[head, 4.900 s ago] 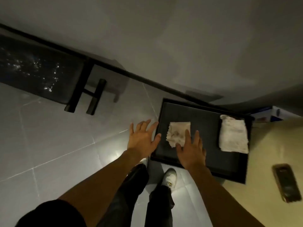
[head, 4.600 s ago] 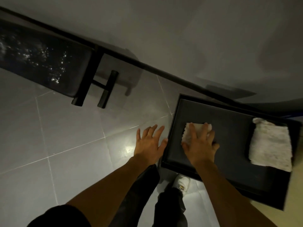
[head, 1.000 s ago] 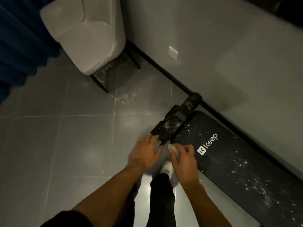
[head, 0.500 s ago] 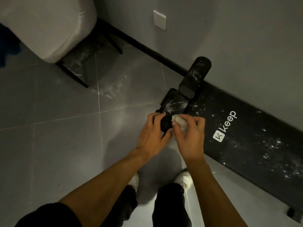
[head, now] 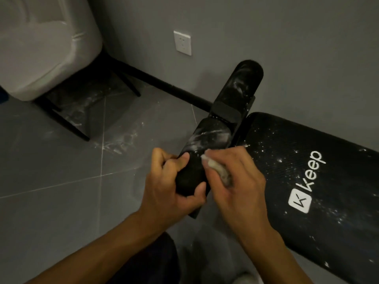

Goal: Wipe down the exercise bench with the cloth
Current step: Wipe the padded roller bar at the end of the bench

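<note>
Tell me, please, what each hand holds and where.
The left hand grips the foam roller at its near end; the right hand pinches the bunched cloth.

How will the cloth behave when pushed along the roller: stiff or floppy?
Probably floppy: the cloth is bunched up inside the right hand. It likely needs firm pressing to clean, since white streaks cover the roller.

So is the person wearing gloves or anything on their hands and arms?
No gloves. The left hand and right hand are both bare, with no rings, watch or bracelets showing. The forearms are bare too, right to the picture's edge, so no sleeves are in view.
</note>
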`<action>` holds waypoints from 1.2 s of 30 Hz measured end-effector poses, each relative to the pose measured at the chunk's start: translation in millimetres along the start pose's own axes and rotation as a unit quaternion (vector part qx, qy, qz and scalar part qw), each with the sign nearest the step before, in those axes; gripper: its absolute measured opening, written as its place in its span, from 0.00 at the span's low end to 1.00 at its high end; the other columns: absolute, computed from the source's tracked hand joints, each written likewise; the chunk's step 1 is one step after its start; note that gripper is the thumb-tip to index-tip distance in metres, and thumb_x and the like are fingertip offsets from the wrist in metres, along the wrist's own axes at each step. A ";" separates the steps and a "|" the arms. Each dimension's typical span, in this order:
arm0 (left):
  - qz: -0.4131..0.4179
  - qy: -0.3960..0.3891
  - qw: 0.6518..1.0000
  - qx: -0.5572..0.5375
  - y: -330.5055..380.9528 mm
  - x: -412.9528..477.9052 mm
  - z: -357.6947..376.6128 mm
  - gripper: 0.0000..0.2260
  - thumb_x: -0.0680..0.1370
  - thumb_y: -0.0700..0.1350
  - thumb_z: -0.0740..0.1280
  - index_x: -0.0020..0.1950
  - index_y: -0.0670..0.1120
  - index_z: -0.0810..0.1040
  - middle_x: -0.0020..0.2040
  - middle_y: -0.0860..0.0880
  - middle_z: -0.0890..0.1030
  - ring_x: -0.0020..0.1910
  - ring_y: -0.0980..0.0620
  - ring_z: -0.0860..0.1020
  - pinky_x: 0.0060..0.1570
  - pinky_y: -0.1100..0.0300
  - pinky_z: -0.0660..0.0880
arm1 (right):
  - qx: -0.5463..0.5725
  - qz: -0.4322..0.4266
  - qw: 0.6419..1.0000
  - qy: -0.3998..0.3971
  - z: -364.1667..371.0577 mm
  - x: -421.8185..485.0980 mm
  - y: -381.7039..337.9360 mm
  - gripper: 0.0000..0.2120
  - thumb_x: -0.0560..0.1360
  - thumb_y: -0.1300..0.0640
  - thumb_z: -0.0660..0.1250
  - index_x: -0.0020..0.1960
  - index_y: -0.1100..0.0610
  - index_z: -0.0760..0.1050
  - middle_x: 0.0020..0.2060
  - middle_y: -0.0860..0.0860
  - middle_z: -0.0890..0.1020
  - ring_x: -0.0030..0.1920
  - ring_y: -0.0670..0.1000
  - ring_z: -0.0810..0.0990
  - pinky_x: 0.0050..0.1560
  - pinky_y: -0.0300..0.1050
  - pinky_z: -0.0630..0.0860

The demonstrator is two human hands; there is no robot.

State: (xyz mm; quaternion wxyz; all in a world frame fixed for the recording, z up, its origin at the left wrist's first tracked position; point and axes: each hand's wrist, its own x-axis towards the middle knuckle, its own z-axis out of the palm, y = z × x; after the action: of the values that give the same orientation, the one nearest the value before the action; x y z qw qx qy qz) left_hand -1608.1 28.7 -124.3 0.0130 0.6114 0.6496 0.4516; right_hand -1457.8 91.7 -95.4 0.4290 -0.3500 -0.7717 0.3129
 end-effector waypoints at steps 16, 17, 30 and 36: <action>0.057 0.099 0.993 -0.022 -8.1 -12.1 10.7 0.22 0.70 0.53 0.72 0.60 0.45 0.73 0.46 0.44 0.69 0.44 0.54 0.68 0.45 0.74 0.69 | 0.018 -0.100 0.995 0.014 6.2 -16.2 28.5 0.05 0.77 0.61 0.71 0.53 0.59 0.80 0.48 0.49 0.80 0.47 0.44 0.80 0.46 0.33 0.74; 0.057 0.097 0.993 -0.022 -7.0 -12.7 8.7 0.22 0.70 0.53 0.72 0.60 0.46 0.73 0.46 0.43 0.70 0.44 0.54 0.69 0.45 0.74 0.69 | 0.018 -0.106 0.994 0.009 4.8 -17.5 28.4 0.06 0.77 0.61 0.71 0.54 0.59 0.81 0.48 0.49 0.80 0.48 0.44 0.80 0.47 0.33 0.74; 0.036 0.089 0.993 -0.066 -7.9 -12.8 10.7 0.24 0.69 0.54 0.73 0.63 0.48 0.74 0.50 0.45 0.69 0.50 0.61 0.71 0.44 0.75 0.71 | 0.083 -0.027 0.993 0.081 13.5 3.2 33.3 0.03 0.80 0.59 0.69 0.52 0.55 0.81 0.46 0.50 0.81 0.46 0.49 0.82 0.44 0.43 0.78; 0.051 0.095 0.992 -0.064 -10.5 -11.5 13.0 0.24 0.69 0.54 0.73 0.62 0.48 0.73 0.49 0.43 0.69 0.52 0.62 0.70 0.46 0.75 0.70 | 0.158 0.064 0.975 0.143 20.9 15.4 28.3 0.03 0.80 0.58 0.68 0.50 0.51 0.79 0.44 0.43 0.84 0.46 0.45 0.83 0.47 0.39 0.79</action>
State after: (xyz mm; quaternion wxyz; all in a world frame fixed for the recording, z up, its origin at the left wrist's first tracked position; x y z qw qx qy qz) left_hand -1606.1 28.5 -144.4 -0.0322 0.5960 0.5858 0.5483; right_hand -1474.5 116.1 -119.8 0.5640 -0.3678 -0.6188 0.4046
